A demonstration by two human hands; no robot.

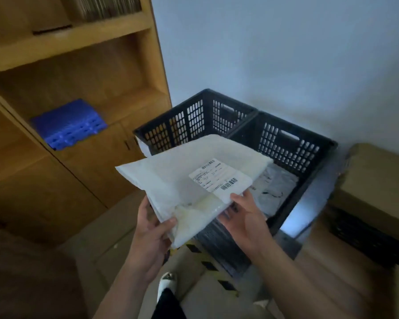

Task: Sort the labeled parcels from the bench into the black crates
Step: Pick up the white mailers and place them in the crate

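Note:
A white plastic parcel [189, 178] with a barcode label [219, 178] on top is held flat over two black crates. My left hand [152, 229] grips its near left corner. My right hand [244, 215] holds its near right edge, thumb beside the label. The left crate [182, 120] is mostly hidden behind the parcel. The right crate [290, 143] holds white parcels [274, 187] on its floor. The two crates stand side by side against the wall.
A wooden shelf unit [78, 88] stands at the left with a blue plastic item [69, 125] on one shelf. Cardboard boxes [378, 176] sit at the right. Yellow-black floor tape [212, 268] runs below the crates. My shoe [168, 284] shows below.

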